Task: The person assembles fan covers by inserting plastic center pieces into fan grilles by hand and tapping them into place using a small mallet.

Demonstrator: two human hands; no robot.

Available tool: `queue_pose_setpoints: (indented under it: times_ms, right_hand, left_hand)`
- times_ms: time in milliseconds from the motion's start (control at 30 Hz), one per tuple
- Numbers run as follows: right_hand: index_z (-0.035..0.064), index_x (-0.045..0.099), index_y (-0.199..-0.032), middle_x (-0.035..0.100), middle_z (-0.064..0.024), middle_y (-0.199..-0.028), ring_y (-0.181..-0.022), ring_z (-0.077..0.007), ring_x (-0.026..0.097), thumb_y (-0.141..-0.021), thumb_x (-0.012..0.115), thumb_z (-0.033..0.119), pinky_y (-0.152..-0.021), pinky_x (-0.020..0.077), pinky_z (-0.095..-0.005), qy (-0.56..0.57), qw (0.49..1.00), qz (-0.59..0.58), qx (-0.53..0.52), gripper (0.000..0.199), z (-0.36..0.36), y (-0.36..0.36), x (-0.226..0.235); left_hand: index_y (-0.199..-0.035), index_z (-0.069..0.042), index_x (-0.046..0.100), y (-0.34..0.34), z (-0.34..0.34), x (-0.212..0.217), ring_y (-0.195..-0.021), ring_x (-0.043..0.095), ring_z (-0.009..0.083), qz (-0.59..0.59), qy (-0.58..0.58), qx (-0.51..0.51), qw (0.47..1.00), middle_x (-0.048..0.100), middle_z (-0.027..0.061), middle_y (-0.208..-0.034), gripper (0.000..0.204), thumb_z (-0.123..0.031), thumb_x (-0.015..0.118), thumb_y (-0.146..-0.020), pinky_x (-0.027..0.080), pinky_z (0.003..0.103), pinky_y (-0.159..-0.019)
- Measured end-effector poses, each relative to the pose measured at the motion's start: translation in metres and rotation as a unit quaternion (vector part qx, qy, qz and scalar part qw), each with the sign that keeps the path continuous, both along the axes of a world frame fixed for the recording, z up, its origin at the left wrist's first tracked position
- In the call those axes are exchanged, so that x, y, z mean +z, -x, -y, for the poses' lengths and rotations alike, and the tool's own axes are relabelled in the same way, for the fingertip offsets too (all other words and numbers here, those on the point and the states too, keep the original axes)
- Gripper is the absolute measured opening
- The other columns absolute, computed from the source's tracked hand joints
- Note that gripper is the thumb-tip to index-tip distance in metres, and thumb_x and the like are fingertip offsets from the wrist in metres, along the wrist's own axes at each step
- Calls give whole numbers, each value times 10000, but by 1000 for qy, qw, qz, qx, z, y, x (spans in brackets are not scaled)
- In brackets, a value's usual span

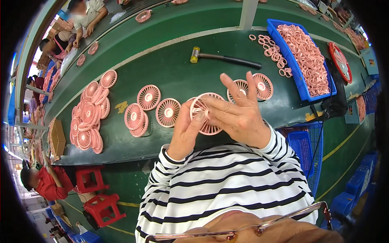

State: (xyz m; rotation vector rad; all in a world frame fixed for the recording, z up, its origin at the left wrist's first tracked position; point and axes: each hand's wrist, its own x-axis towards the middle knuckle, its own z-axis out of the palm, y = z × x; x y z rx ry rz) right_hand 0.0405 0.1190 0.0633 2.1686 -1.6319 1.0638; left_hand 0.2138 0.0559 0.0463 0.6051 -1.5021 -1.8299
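A pink round fan grille with radial slats (pixel 210 130) is held up in front of my chest, above the green bench. My left hand (pixel 182 135) grips its left edge, with the thumb across the front. My right hand (pixel 245 117) has thumb and forefinger closed at the grille's hub, while other fingers stand up and apart. Whatever lies between those fingertips at the hub is hidden. Beside my left hand lies a loose pink grille (pixel 168 112), with another grille (pixel 148 97) further left. Behind my right hand are a partly covered grille (pixel 236 90) and a second one (pixel 263 86).
A heap of pink grilles (pixel 87 114) covers the bench's left. Beyond my hands lies a yellow-headed mallet (pixel 237 60). To the right, a blue crate (pixel 287 52) is full of pink rings, with loose rings (pixel 275 54) alongside. Red stools (pixel 103 208) stand below left. Other people sit nearby.
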Motion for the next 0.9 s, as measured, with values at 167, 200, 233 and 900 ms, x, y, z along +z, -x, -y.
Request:
queue_pose_setpoints:
  times_ms: [167, 200, 233, 900]
  right_hand:
    - [135, 744, -957, 620, 65, -1278, -1387, -280, 390, -753, 752, 287, -1148, 148, -615, -3, 998, -5, 60, 255, 1, 7, -17]
    - [135, 744, -957, 620, 65, -1278, -1387, -280, 390, -753, 752, 287, -1148, 148, -615, -2, 998, -5, 61, 255, 2, 8, -21]
    - [120, 733, -1018, 609, 32, -1301, -1379, -293, 400, -775, 749, 286, -1143, 179, -600, -27, 995, 57, 78, 295, 2, 9, -25]
    - [-1, 559, -1124, 645, -33, -933, -850, -80, 610, -873, 731, 173, -739, 520, -243, -204, 810, 537, 117, 351, 21, -10, -46]
  left_hand:
    - [-1306, 18, 408, -2, 6, -14, -1107, 548, 138, 39, -27, -28, 998, 551, 95, -1193, 433, -242, 559, -994, 450, 291, -955]
    - [-1306, 18, 408, -1, 6, -15, -1107, 548, 138, 39, -26, -27, 999, 551, 95, -1193, 433, -242, 559, -994, 450, 291, -955]
    - [-1309, 18, 403, -1, 6, -17, -1099, 557, 139, 27, -22, -24, 999, 554, 98, -1198, 433, -225, 567, -990, 455, 291, -953]
    - [-1231, 30, 444, 0, 6, -48, -955, 590, 147, 46, 188, 89, 977, 583, 101, -1097, 352, -172, 583, -979, 486, 287, -845]
